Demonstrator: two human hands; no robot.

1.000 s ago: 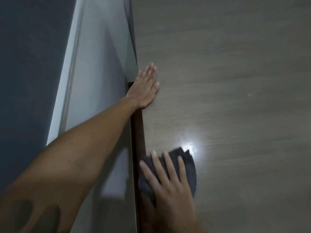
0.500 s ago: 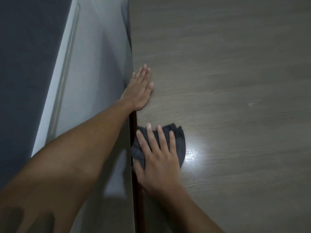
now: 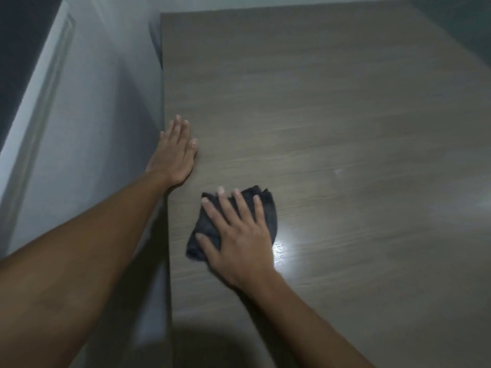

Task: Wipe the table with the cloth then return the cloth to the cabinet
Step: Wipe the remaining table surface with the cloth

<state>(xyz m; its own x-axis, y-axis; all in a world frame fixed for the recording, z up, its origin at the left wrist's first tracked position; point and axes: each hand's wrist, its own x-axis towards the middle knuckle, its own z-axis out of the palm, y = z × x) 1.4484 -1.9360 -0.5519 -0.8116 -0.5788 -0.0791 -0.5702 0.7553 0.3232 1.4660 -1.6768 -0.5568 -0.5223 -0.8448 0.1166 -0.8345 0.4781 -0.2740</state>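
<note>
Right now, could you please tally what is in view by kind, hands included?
Hands: 2, left hand flat at the table's edge, right hand pressing on the cloth
Cloths: 1, dark cloth
Tables: 1, wooden table
Total: 4

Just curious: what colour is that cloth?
Dark grey, almost charcoal, plain cloth; head view.

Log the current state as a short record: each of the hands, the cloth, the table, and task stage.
left hand: flat, fingers straight, resting on the table's left edge
right hand: fingers spread, pressing on the cloth
cloth: dark grey, bunched, lying on the table under the right hand
table: wood-grain top, bright light glare just right of the cloth
task stage: wiping under way; cloth not yet returned, cabinet not in view
</note>
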